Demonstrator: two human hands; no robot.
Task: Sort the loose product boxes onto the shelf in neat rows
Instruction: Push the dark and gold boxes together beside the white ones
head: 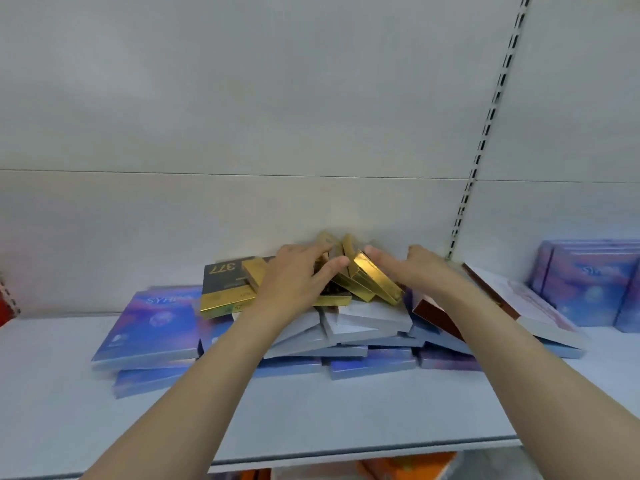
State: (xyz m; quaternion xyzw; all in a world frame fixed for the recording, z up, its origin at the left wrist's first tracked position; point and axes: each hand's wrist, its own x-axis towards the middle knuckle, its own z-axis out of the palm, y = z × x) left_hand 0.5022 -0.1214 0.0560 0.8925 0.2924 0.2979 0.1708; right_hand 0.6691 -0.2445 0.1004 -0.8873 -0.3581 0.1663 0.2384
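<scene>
On the shelf (311, 417), blue boxes (149, 327) sprawl at nine o'clock, the left hand (294, 282) lies with spread, unclenched fingers (332, 268) on gold boxes (372, 280) atop the central heap, and the right hand (415, 268) touches them at three o'clock, fingers likewise extended, gripping nothing.

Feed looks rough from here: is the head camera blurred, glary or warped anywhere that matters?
Head view: soft throughout, print on the blue boxes smeared; bright glare on the gold boxes between left hand and right hand; wide-angle bend in the slotted upright.
</scene>
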